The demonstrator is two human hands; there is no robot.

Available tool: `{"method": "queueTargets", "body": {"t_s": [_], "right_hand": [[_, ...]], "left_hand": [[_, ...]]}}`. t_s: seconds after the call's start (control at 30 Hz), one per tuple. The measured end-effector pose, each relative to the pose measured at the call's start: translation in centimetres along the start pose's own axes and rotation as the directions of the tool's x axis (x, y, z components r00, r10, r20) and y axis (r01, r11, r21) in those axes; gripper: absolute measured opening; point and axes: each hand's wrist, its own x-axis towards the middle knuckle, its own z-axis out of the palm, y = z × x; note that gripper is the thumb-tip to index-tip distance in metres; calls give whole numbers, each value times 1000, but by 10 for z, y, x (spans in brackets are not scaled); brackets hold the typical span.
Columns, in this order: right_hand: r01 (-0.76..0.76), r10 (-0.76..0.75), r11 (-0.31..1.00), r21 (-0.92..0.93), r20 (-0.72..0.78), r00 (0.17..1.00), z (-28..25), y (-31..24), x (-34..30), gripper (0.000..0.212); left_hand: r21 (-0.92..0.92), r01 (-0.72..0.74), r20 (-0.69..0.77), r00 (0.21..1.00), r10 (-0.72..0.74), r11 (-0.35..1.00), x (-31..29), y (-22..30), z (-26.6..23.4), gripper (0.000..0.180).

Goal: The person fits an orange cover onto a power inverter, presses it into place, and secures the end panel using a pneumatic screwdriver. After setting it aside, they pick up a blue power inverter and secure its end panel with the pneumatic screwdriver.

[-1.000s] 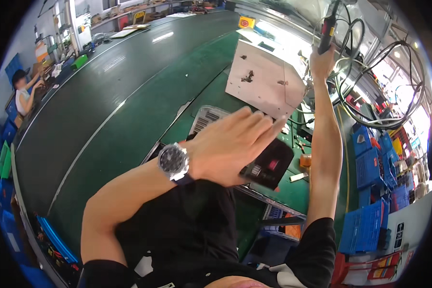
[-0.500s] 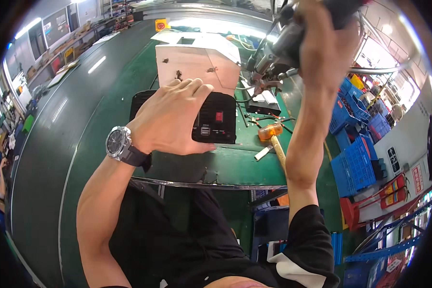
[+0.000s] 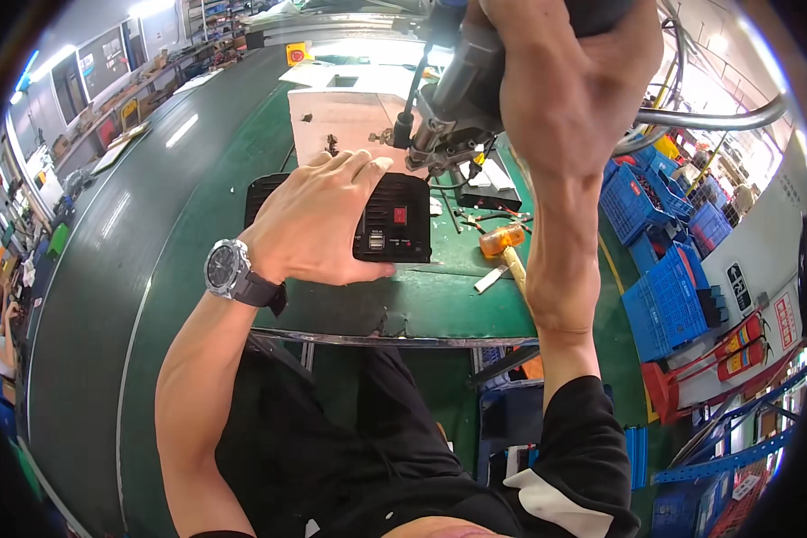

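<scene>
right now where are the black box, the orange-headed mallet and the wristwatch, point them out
Black box [image 3: 402, 233], head view: right side of its visible panel.
Orange-headed mallet [image 3: 502, 240], head view: its head.
Wristwatch [image 3: 223, 268], head view: its dial.

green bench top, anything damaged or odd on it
The smooth green bench covering looks torn near its front edge, this side of the black ribbed rectangular box: a ragged dark line breaks the surface.

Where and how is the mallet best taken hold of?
Probably by the pale handle, coming from the person's side: it is slim and runs back toward the person, while the bulky orange head lies at the far end. The right forearm hides the handle's near end.
</scene>
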Motion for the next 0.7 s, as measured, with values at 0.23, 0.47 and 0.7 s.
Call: {"method": "queueTargets", "body": {"t_s": [0.23, 0.47, 0.7], "right_hand": [[100, -162, 899, 426, 111, 981, -6, 25, 6, 49], [134, -142, 978, 162, 42, 989, -4, 17, 3, 49], [152, -159, 984, 98, 69, 985, 0, 19, 0, 49]], "left_hand": [[35, -5, 4, 1000, 5, 999, 5, -1, -1, 98], [-19, 23, 60, 998, -21, 1000, 10, 1, -6, 88], [34, 14, 40, 999, -16, 999, 10, -1, -3, 92]]}}
